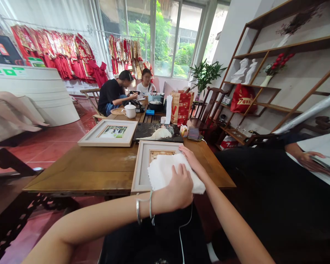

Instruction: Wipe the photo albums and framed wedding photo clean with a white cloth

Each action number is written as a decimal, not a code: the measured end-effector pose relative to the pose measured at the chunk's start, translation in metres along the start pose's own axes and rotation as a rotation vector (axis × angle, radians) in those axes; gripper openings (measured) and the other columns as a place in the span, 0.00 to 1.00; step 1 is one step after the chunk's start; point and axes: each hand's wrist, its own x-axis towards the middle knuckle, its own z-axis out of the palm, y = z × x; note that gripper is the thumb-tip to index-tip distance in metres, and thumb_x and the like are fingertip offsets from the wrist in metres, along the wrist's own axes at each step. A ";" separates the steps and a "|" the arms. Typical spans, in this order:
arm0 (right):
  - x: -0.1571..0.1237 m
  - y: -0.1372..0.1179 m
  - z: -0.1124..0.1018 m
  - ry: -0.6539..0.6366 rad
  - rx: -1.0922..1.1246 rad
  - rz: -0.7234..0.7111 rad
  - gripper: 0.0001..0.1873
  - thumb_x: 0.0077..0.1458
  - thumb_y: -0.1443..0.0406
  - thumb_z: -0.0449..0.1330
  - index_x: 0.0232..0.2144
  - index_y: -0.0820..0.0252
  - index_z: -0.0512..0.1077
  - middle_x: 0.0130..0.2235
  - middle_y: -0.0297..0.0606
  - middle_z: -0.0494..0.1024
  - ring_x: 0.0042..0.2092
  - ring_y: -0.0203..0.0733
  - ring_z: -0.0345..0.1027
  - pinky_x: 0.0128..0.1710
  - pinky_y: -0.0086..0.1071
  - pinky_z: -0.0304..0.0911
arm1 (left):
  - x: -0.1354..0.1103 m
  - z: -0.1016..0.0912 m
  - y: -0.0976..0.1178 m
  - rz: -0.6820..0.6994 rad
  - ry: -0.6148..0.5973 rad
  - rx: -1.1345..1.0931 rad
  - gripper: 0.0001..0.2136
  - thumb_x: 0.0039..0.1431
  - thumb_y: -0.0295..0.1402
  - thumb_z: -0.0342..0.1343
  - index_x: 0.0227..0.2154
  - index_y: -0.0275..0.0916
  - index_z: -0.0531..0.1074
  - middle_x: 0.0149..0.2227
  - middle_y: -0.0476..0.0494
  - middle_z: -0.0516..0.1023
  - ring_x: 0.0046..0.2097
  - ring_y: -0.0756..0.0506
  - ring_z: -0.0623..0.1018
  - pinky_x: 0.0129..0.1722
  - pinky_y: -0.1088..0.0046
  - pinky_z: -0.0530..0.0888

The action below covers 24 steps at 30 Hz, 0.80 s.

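Observation:
A light wooden picture frame (136, 172) with a pale mat lies at the table's near edge in front of me. Part of its picture (156, 152) shows; a white cloth (162, 172) covers much of the rest. Fingers curled, my left hand (181, 187) grips and presses the cloth against the frame; a bangle and a cord circle its wrist. My right hand (191, 158) is closed on the frame's far right corner, beyond the cloth. Another framed picture (114, 132) lies further left on the table, showing a photo with greenery.
Behind the frame lies a dark board (143, 131) with a pale design. A white lidded cup (130, 110), a red paper bag (181, 108) and a black pot stand further back. Two people sit at the far end. At right, a person's hand (305, 157) holds a phone.

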 end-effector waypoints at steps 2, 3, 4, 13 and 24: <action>0.003 0.003 0.001 -0.002 -0.007 0.008 0.20 0.50 0.73 0.51 0.42 0.57 0.75 0.53 0.42 0.73 0.57 0.44 0.64 0.58 0.41 0.57 | -0.008 0.005 0.010 0.050 0.050 0.029 0.31 0.53 0.34 0.52 0.58 0.20 0.58 0.60 0.16 0.57 0.62 0.26 0.58 0.56 0.42 0.58; 0.004 0.004 0.002 -0.005 -0.013 0.012 0.19 0.50 0.73 0.51 0.41 0.57 0.76 0.52 0.42 0.74 0.56 0.44 0.65 0.58 0.41 0.58 | -0.012 0.007 0.012 0.082 0.071 0.033 0.31 0.53 0.34 0.52 0.58 0.20 0.58 0.61 0.17 0.57 0.63 0.27 0.58 0.57 0.42 0.58; 0.006 0.005 0.002 -0.007 -0.020 0.015 0.19 0.49 0.73 0.51 0.40 0.57 0.76 0.51 0.42 0.75 0.55 0.44 0.66 0.58 0.41 0.58 | -0.016 0.008 0.013 0.117 0.084 0.030 0.31 0.53 0.34 0.51 0.58 0.21 0.58 0.61 0.18 0.57 0.63 0.27 0.58 0.57 0.43 0.58; -0.003 -0.008 0.003 0.014 -0.089 0.013 0.22 0.51 0.74 0.49 0.44 0.62 0.75 0.54 0.45 0.72 0.58 0.44 0.62 0.61 0.43 0.53 | -0.038 0.016 -0.024 -0.196 0.018 0.117 0.26 0.55 0.24 0.48 0.59 0.27 0.60 0.60 0.21 0.61 0.61 0.26 0.61 0.55 0.42 0.60; -0.004 -0.015 0.002 -0.032 -0.148 0.013 0.22 0.51 0.76 0.48 0.46 0.66 0.73 0.56 0.50 0.70 0.60 0.46 0.59 0.62 0.44 0.51 | 0.005 0.017 -0.126 -0.360 0.111 0.140 0.28 0.52 0.30 0.52 0.58 0.31 0.60 0.63 0.27 0.57 0.64 0.32 0.57 0.58 0.46 0.55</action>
